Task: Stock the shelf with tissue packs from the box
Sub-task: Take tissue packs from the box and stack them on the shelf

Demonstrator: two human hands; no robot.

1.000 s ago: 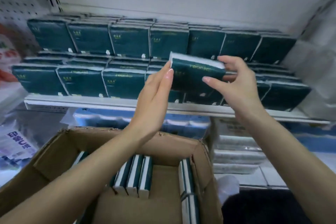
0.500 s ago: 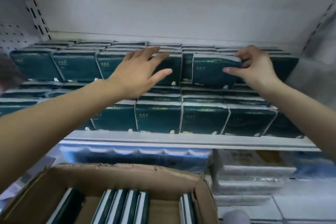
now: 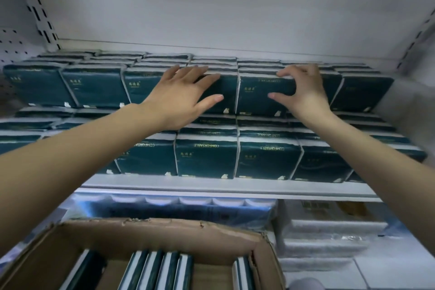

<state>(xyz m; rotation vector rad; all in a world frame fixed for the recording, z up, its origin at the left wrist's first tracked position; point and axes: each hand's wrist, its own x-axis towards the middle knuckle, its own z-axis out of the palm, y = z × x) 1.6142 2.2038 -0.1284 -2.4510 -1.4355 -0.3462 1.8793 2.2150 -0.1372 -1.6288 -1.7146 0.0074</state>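
A: Where's the tissue pack [image 3: 256,99]?
B: On the shelf [image 3: 211,187], upper row, at 3 o'clock from the flat, open left hand [image 3: 179,99]; the right hand [image 3: 303,91] grips its top edge.
A: Handling?
B: Probably light, squashy, slick wrap; hold the ends.

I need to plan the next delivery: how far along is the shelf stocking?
Done: the shelf already carries two tiers of dark green packs across its width. In hand: the right hand grips a pack in the upper front row while the left hand rests flat on its neighbour. Left: several packs stand in the cardboard box.
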